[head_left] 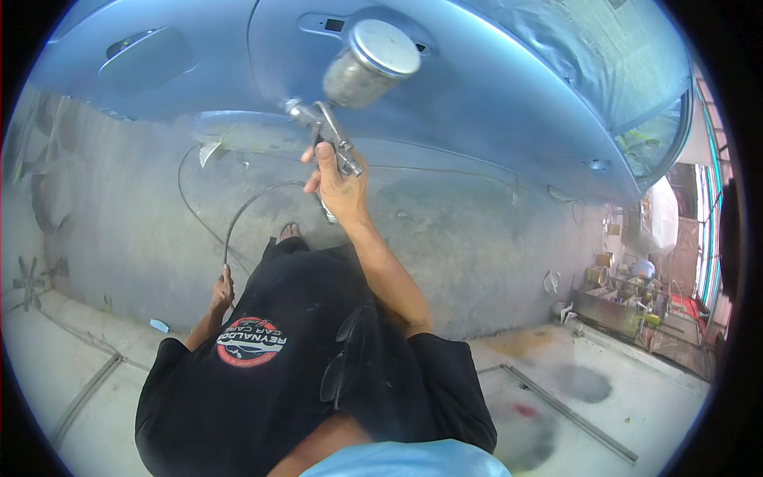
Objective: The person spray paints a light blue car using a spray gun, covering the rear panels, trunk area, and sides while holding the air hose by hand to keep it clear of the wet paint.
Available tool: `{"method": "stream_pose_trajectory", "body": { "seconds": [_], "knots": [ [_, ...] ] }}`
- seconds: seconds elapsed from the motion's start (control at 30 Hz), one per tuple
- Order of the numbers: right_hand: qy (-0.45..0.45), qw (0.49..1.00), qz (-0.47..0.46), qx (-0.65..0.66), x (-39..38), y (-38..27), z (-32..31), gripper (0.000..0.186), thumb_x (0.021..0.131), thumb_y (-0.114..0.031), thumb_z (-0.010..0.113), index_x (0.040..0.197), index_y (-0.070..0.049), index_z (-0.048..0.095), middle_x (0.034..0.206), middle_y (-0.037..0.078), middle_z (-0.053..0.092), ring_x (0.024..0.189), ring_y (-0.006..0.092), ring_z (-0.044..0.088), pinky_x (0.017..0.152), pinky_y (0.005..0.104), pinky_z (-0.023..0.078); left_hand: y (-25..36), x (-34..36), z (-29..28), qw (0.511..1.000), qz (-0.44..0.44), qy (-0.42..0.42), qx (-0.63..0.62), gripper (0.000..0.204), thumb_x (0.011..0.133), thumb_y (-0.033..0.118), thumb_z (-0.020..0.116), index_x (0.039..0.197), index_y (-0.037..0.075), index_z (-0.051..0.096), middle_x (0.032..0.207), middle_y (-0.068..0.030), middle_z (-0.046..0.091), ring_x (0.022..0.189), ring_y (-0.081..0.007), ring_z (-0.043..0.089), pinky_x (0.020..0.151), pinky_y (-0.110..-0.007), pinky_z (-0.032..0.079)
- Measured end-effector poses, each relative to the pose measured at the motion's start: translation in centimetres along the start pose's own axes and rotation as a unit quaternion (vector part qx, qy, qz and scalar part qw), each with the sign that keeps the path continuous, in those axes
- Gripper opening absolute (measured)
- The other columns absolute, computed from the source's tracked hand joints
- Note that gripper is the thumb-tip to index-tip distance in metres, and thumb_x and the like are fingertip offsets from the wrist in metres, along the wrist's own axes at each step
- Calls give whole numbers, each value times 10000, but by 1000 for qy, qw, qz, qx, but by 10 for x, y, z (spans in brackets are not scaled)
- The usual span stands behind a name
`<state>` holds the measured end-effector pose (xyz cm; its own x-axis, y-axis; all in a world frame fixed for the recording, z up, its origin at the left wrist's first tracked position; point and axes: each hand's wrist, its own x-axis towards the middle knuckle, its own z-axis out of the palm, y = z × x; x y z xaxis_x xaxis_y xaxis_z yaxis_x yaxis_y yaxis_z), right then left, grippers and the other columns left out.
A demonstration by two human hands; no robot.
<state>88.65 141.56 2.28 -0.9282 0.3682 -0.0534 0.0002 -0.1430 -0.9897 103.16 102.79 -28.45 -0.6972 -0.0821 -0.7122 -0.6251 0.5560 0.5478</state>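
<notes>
My right hand (pixel 343 189) is wrapped round the handle of a metal paint spray gun (pixel 327 131), thumb along its back. A silvery paint cup with a round lid (pixel 386 46) sits on top of the gun, tilted. The nozzle points left, close to the light blue car body (pixel 477 95), with a faint pale haze by it. Low on the left, my left hand (pixel 222 289) grips a dark air hose (pixel 232 226). That hose arcs up toward the gun handle, where my right hand hides part of it.
Another thin line trails across the grey floor (pixel 445 238). Masking film (pixel 588 56) covers the car's windows at upper right. Cans and tools crowd a low bench (pixel 628 306) at right. White panels (pixel 588 366) and a metal strip (pixel 568 411) lie behind me.
</notes>
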Motion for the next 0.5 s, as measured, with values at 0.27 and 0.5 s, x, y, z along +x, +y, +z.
{"method": "stream_pose_trajectory", "body": {
  "seconds": [0.27,0.5],
  "knots": [
    [169,985,-5,-42,7,-9,-93,459,992,-452,527,1087,-7,589,736,46,603,450,120,556,390,239,428,26,14,14,1000,28,-10,2,746,919,732,362,787,17,533,620,-69,496,504,-199,474,484,-371,410],
    [302,950,-4,-75,22,-47,-280,542,984,-524,490,1042,8,577,707,65,582,431,156,547,377,261,414,49,32,87,915,400,2,55,645,1008,585,326,780,20,536,603,-102,468,518,-229,427,517,-393,393]
  ]
}}
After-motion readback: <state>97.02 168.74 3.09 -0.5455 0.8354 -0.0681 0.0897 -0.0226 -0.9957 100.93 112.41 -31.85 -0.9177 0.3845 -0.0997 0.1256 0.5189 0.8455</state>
